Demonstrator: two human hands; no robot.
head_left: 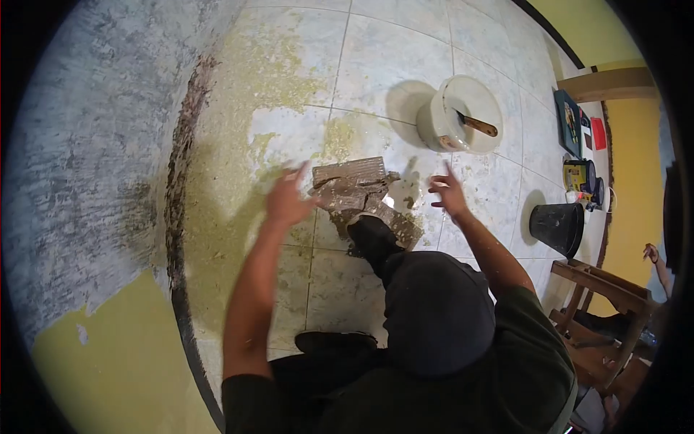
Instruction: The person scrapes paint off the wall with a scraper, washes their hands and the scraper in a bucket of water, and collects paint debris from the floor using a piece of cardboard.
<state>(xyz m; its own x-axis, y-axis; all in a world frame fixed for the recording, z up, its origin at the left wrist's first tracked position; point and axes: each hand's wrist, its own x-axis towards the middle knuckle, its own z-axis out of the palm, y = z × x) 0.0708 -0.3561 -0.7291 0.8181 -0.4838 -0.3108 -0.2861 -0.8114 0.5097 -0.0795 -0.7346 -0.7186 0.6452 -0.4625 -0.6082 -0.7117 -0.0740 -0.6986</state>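
My left hand [289,201] hangs over the tiled floor with its fingers spread, holding nothing. It is nearest to a wet, torn piece of brown corrugated cardboard [350,172] on the floor. A second dirty brown piece [405,230] lies partly beneath my dark shoe [370,235]. To the right of the cardboard, my right hand [450,195] has its fingers apart and is empty. Beyond it stands a whitish plastic bucket [431,129], with a wooden-handled tool [481,126] slanting out of it. The tool's working end is hidden inside.
Yellow-green scrapings [238,145] cover the floor beside the patchy grey wall [108,130]. On the right are a teal tool tray [568,124], paint cans [578,175], a black bucket [555,226] and a wooden stool [600,281]. Another person's hand [651,252] shows at far right.
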